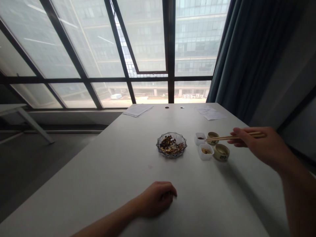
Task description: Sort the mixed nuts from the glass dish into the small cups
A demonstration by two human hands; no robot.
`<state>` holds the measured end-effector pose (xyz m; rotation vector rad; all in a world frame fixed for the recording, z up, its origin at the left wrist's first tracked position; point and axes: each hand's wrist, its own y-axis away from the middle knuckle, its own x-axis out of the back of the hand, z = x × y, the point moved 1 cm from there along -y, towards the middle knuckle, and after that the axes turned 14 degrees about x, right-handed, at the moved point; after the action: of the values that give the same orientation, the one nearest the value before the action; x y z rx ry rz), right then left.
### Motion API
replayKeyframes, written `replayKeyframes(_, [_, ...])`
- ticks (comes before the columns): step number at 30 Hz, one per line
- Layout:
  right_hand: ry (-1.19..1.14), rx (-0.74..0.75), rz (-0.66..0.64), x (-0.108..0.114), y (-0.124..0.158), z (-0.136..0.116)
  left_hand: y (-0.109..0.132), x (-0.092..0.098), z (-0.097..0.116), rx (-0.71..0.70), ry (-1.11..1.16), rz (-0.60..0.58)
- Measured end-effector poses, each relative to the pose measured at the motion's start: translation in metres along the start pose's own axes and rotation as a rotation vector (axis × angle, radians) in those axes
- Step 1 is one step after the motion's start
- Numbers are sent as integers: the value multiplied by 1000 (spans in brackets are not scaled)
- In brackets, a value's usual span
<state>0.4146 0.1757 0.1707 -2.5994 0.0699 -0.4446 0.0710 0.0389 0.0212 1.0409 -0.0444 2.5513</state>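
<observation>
My right hand [256, 141] grips a pair of wooden chopsticks [224, 137] that point left. Their tips are over or beside two small white plastic cups; I cannot tell if they touch. The back cup [197, 141] holds something dark, while pale brown pieces lie in the front cup [204, 155]. Right of these stand two small ceramic cups with dark markings, one behind [213, 141] and one in front [220, 157]. A scalloped glass bowl [159, 152] holds mixed dark and light dried pieces. Near me, my left hand [160, 197] rests on the table in a loose fist.
The white table [111, 174] runs toward a wall of windows. Papers lie at its far left [138, 110] and far right [211, 113]. Two small round items sit between them near the far edge. A blue curtain [237, 59] hangs at right; another table [14, 108] stands at left.
</observation>
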Motion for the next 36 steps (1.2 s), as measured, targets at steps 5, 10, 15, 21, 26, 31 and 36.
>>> replayKeyframes(5, [-54,107,47,-23,3,-2,1,0,0,0,-2,6])
replayKeyframes(10, [-181,155,-73,-70,13,5,0,0,0,-15,-6,8])
replayKeyframes(15, [-261,202,-239,-117,25,30,-1,0,0,-30,0,10])
replayKeyframes(21, [-269,234,-308,-141,33,55,0,0,0,-48,5,14])
replayKeyframes(26, [-278,277,-309,-149,36,66,0,-1,-1,-43,3,9])
replayKeyframes(31, [-355,234,-267,-158,39,77,-1,0,0,-41,9,13])
replayKeyframes(36, [-374,170,-252,-162,41,82,-1,0,2,-40,8,21])
